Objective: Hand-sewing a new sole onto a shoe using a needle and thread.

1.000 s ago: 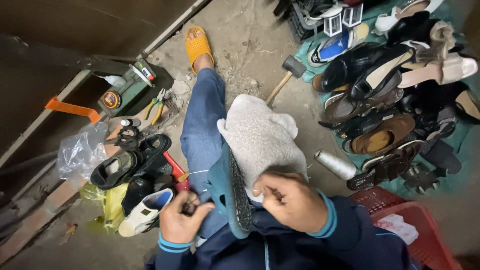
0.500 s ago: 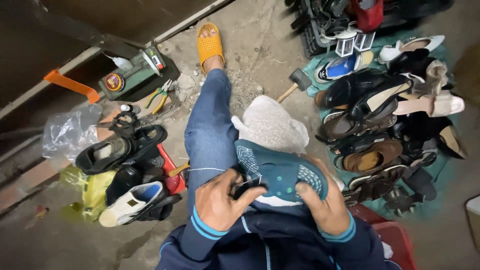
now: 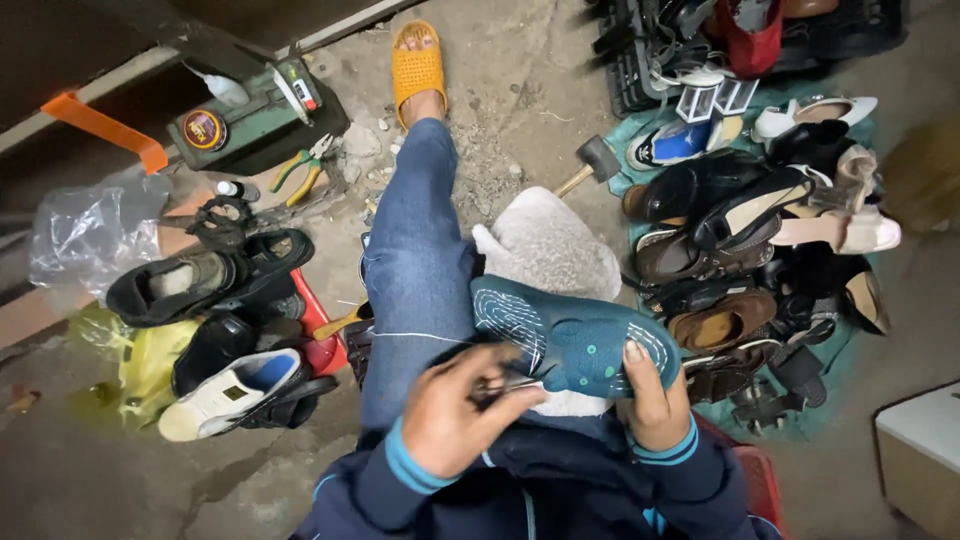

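A cobbler's floor-level repair spot on rough grey concrete: a heap of worn leather shoes and sandals [image 3: 760,250] on a teal cloth [image 3: 830,350], green-handled pliers [image 3: 300,168], a wooden-handled mallet [image 3: 592,163], a round polish tin [image 3: 204,130].

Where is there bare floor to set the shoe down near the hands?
Bare concrete lies ahead, between the outstretched leg and the mallet, though gritty. More floor lies lower left, below the white sneaker. The shoe pile on the right is packed; the shoes left of the leg are crowded too.

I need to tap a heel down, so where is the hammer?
In the head view, the hammer lies on the concrete floor right of centre, beside the pile of shoes, beyond the grey cloth.
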